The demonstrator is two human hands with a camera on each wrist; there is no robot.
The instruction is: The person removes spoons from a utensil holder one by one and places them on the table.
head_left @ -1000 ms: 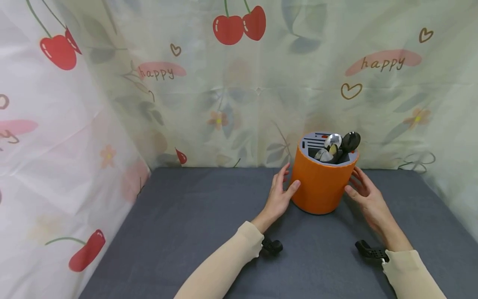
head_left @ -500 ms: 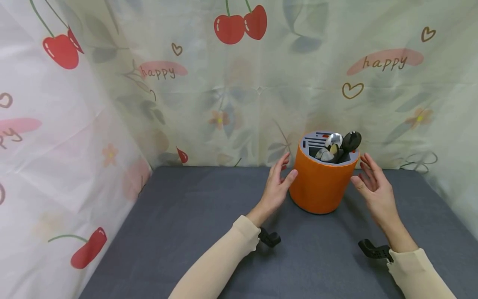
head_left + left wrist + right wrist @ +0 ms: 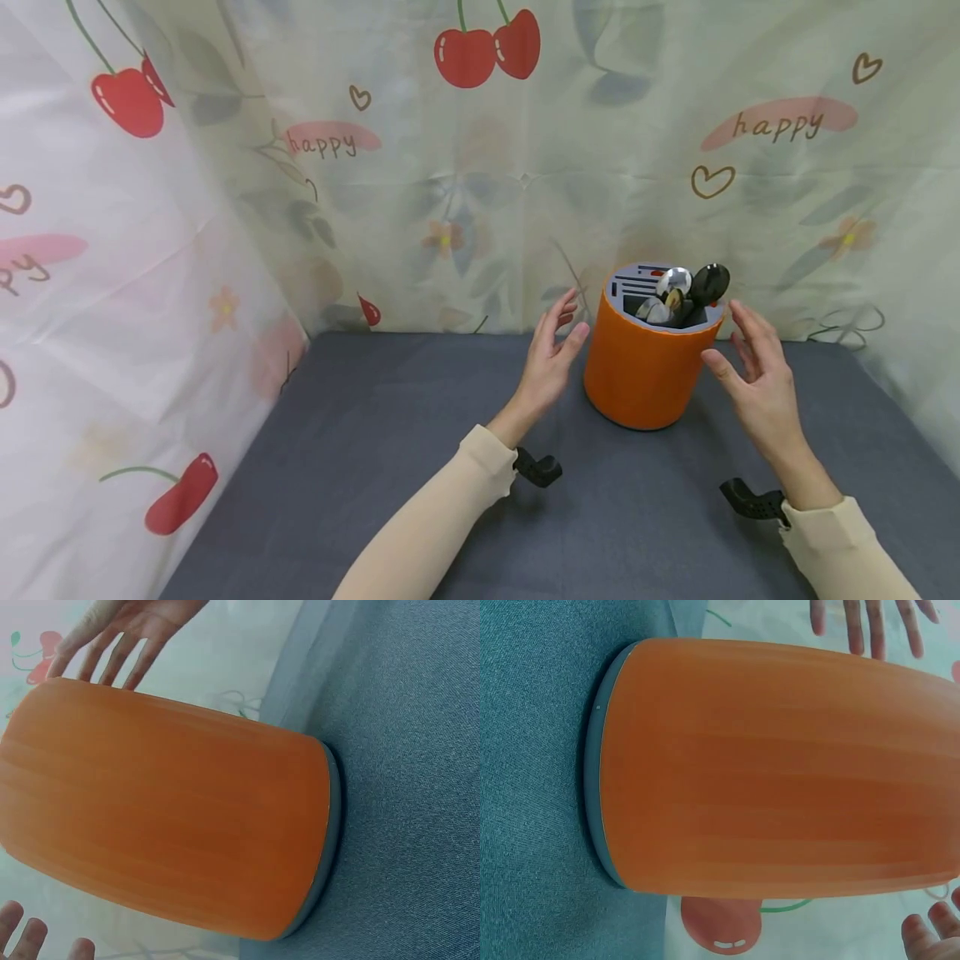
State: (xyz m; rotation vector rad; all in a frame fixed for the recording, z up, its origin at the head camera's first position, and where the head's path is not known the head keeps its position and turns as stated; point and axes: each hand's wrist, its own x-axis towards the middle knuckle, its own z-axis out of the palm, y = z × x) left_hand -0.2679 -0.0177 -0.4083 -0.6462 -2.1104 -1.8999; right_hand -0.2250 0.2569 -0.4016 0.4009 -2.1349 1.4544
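An orange cylindrical utensil holder (image 3: 651,371) stands upright on the dark grey table, right of the middle in the head view. Its grey slotted top (image 3: 637,287) holds several utensils, among them a shiny metal spoon (image 3: 673,283) and a black spoon (image 3: 709,285). To its left my left hand (image 3: 549,358) is raised, fingers spread and apart from the holder. My right hand (image 3: 761,387) is at the holder's right side, fingers loosely bent, holding nothing. Both wrist views are filled by the holder's orange wall (image 3: 165,810), with fingertips (image 3: 922,930) at the frame edge.
The grey cloth-covered table (image 3: 420,417) runs back to a printed curtain (image 3: 480,208) with cherries and "happy" lettering. Another curtain hangs along the left side. A thin looped cord (image 3: 847,327) lies at the back right. Black camera mounts (image 3: 538,468) sit at both wrists.
Both hands have come away from the utensil holder: the left hand moved left and up, the right hand moved right and up. The holder stays in place on the table.
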